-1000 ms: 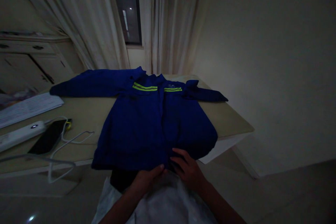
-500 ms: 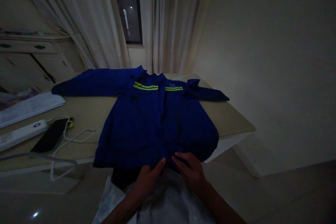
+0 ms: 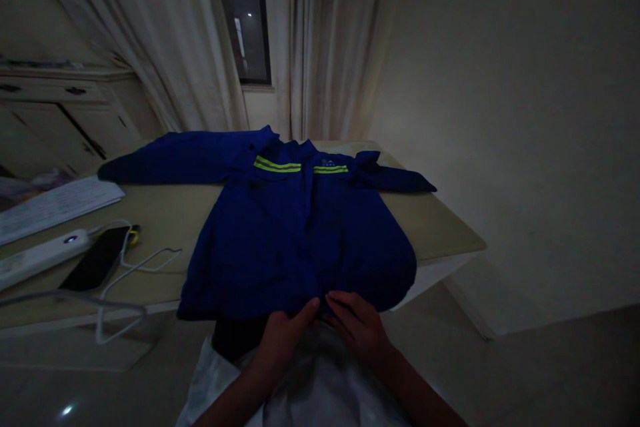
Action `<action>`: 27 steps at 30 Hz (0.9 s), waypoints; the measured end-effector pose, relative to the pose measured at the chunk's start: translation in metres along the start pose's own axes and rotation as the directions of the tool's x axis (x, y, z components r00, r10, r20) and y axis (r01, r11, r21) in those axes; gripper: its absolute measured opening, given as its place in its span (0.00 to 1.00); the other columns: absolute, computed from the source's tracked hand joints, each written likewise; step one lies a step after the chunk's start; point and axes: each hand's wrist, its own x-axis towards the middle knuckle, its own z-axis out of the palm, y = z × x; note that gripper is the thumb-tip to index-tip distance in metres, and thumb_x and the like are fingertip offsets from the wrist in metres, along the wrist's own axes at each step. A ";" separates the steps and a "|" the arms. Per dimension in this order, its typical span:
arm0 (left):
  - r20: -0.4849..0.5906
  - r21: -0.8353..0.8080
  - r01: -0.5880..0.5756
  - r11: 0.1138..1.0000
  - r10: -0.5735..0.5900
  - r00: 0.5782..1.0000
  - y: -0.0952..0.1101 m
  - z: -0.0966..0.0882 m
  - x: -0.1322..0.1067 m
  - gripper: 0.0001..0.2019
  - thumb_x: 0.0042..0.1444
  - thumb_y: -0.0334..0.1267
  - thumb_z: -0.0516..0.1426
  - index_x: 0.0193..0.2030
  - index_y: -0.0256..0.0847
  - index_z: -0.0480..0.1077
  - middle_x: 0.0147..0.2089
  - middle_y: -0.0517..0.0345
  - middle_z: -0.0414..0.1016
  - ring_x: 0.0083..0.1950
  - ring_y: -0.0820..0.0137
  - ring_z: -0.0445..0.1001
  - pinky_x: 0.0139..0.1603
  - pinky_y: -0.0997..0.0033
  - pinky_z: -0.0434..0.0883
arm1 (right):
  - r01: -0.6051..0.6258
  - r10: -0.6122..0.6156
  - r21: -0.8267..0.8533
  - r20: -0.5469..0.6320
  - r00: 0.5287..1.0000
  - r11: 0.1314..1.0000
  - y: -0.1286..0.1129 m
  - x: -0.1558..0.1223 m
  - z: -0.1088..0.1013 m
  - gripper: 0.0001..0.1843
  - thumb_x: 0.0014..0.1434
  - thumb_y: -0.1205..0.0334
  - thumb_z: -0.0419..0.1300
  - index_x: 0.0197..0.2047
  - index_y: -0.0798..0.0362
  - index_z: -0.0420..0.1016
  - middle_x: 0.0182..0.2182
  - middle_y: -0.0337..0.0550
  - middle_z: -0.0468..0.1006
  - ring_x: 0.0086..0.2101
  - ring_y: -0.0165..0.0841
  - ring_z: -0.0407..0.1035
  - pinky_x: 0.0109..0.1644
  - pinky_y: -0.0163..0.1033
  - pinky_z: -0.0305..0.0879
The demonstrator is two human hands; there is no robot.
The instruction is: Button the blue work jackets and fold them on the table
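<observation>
A dark blue jacket (image 3: 270, 240) with yellow-green stripes across the chest lies front side up on the table, its sleeves spread to both sides. Its lower hem hangs over the near table edge. At the middle of that hem, by the front opening, my left hand (image 3: 286, 337) pinches the cloth, thumb on top. Just to the right, my right hand (image 3: 363, 327) has its fingers closed on the other side of the opening. The two sets of fingertips almost meet. What lies right between them is too dark to make out.
On the left of the table (image 3: 455, 230) are printed papers (image 3: 60, 207), a white power strip (image 3: 45, 257), a black phone (image 3: 97, 259) and a white cable (image 3: 145, 265) looping over the near edge. Curtains (image 3: 330, 40) hang behind, and a wall (image 3: 525, 113) stands at right.
The fingertips of both hands have drawn slightly closer together at the jacket's hem. The jacket's spread on the table looks the same.
</observation>
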 end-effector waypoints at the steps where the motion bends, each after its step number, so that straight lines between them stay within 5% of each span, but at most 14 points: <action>1: 0.004 -0.009 0.009 1.000 -0.009 1.000 -0.001 0.001 0.001 0.30 0.37 0.67 0.69 0.24 0.36 0.78 0.28 0.48 0.79 0.32 0.59 0.77 0.33 0.66 0.72 | -0.025 0.024 0.014 0.013 1.000 1.000 0.000 0.000 0.000 0.21 0.72 0.63 0.60 0.66 0.49 0.73 0.49 0.50 0.83 0.47 0.39 0.80 0.50 0.43 0.82; 10: 0.075 -0.014 0.035 0.999 -0.034 0.997 -0.013 -0.001 0.009 0.30 0.37 0.63 0.72 0.29 0.32 0.81 0.32 0.45 0.81 0.32 0.62 0.76 0.32 0.69 0.71 | -0.232 0.224 0.250 0.062 0.973 0.940 -0.004 0.007 0.000 0.12 0.70 0.54 0.63 0.51 0.48 0.84 0.48 0.50 0.81 0.47 0.38 0.79 0.50 0.42 0.80; 16: 0.098 -0.040 0.095 0.995 -0.091 0.991 -0.025 -0.003 0.014 0.31 0.39 0.65 0.70 0.25 0.32 0.78 0.26 0.50 0.76 0.27 0.66 0.71 0.28 0.69 0.66 | -0.375 0.375 0.339 0.068 0.924 0.863 -0.006 0.011 0.000 0.07 0.64 0.55 0.69 0.43 0.47 0.85 0.46 0.47 0.81 0.46 0.38 0.78 0.50 0.43 0.78; 27: 0.149 0.060 -0.006 0.998 -0.003 0.989 -0.004 -0.013 0.012 0.25 0.40 0.57 0.71 0.35 0.34 0.82 0.39 0.46 0.83 0.40 0.59 0.79 0.38 0.68 0.74 | -0.449 0.428 0.412 0.147 0.892 0.793 -0.009 0.012 0.004 0.07 0.63 0.60 0.70 0.45 0.45 0.85 0.46 0.45 0.80 0.46 0.37 0.78 0.50 0.41 0.75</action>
